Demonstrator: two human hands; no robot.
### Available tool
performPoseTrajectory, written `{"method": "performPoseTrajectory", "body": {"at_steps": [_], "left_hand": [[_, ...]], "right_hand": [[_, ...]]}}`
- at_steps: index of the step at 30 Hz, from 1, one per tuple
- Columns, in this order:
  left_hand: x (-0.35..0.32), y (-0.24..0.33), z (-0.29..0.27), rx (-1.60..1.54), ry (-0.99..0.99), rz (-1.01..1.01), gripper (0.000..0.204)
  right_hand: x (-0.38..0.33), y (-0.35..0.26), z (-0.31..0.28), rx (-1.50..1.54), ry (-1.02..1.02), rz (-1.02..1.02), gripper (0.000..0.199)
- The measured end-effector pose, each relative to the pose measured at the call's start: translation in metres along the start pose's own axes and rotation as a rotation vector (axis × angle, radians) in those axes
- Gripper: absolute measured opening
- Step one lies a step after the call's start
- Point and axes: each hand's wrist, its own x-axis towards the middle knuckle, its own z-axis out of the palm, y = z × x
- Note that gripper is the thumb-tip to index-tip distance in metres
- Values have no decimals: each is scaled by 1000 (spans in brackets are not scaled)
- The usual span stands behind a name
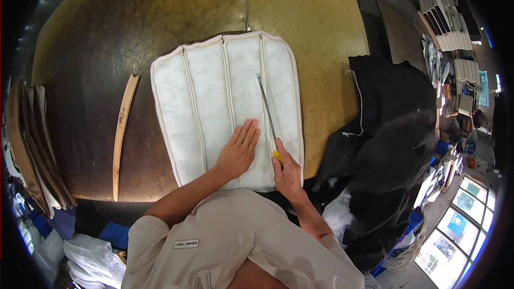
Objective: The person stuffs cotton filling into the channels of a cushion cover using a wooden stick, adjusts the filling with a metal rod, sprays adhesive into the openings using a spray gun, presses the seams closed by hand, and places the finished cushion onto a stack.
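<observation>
A white padded cushion panel (pixel 209 83) lies on the table, with lengthwise seams dividing it into several channels and a piped edge around it. My left hand (pixel 239 150) rests flat on its middle, fingers stretched out together, palm down. Closed round the yellow handle of a long screwdriver-like tool (pixel 266 104) is my right hand (pixel 287 170), at the panel's lower right. The tool's thin metal shaft points away from me over the panel, beside the right-hand seam. Its narrow tip seems slightly flared; whether it touches the fabric I cannot tell.
The panel lies on a large worn yellow-brown table (pixel 326 37). A curved wooden strip (pixel 122 134) lies to the left. Folded brown pieces (pixel 33 150) stand at the left edge. Black fabric (pixel 388 128) drapes over the right side, near white stuffing (pixel 338 214).
</observation>
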Motion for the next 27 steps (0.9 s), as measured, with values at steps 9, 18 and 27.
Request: {"method": "performPoseTrajectory", "body": {"at_steps": [9,18,27], "left_hand": [[123,-113,-55,56,255,-200,68],[142,-172,-61,5,154,-62,73],[112,-163,-64,48,27,-89,129]], "right_hand": [[11,17,17,208,-40,321,54],[-3,-3,6,97,-54,176,55],[-28,-29,17,20,-113,182,58]]}}
